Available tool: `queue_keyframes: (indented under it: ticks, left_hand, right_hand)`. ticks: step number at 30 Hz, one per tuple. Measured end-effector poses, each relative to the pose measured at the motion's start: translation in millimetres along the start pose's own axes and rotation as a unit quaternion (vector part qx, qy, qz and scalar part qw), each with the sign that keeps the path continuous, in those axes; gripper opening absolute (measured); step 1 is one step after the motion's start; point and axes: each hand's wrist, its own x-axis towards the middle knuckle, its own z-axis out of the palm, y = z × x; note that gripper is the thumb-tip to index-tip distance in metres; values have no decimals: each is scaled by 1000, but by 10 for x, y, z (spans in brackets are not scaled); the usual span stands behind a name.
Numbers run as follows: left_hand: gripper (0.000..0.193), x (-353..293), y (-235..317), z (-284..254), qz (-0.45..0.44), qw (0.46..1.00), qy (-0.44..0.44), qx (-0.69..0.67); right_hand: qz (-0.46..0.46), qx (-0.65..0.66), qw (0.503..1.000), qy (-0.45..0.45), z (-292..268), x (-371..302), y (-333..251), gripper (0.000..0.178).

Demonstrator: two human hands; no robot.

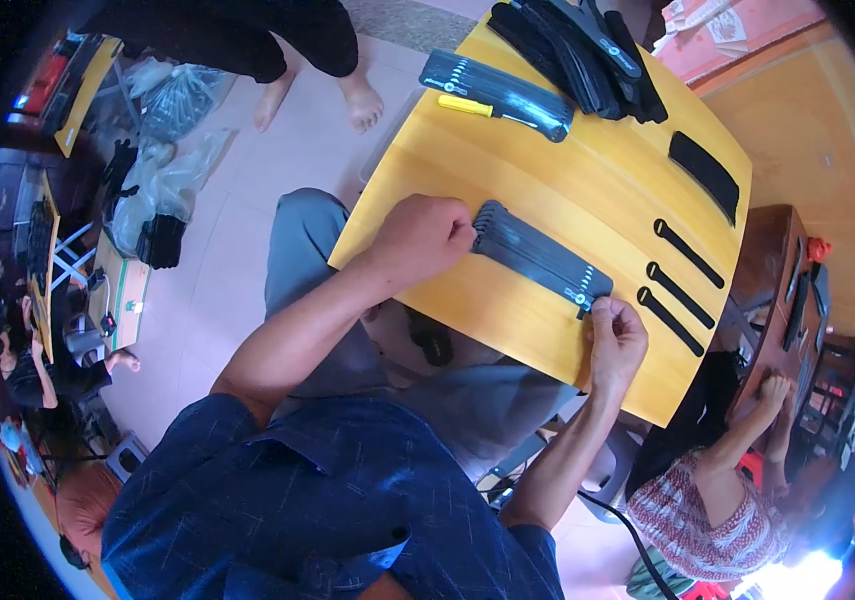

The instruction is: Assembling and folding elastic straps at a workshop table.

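Note:
A flat pack of black strap-like strips (537, 255), side by side, lies on the near part of the yellow table (427, 165), slanting down to the right. Its surface has a shine like clear plastic. At its left end my left hand (427, 235) is closed, thumb and curled forefinger pinched on the pack's edge. The lower right corner is between the thumb and fingers of my right hand (617, 340). Just right of that hand lie three single black straps (682, 295), each with a slotted round end. What sits inside my left fist is hidden.
Farther back lie a glossy pack of black strips (497, 95), a yellow-handled tool (465, 105) and a pile of black straps (567, 55). A black bundle (704, 178) rests near the right edge. A barefoot person (347, 85) stands beyond the table; another person (717, 500) works at right.

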Motion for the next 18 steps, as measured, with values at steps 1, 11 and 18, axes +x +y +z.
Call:
queue_keyframes:
  ticks: [1,11,18]
  left_hand:
    - [17,2,-1,5,-2,1000,-1,-5]
    - [16,7,28,2,-9,1000,-1,-2]
    - [16,7,57,12,-14,1000,9,7]
  right_hand:
    - [-5,1,1000,0,-6,10,17,15]
    - [-22,-3,1000,4,-11,36,72,15]
    - [-41,-8,999,14,-7,61,174,14]
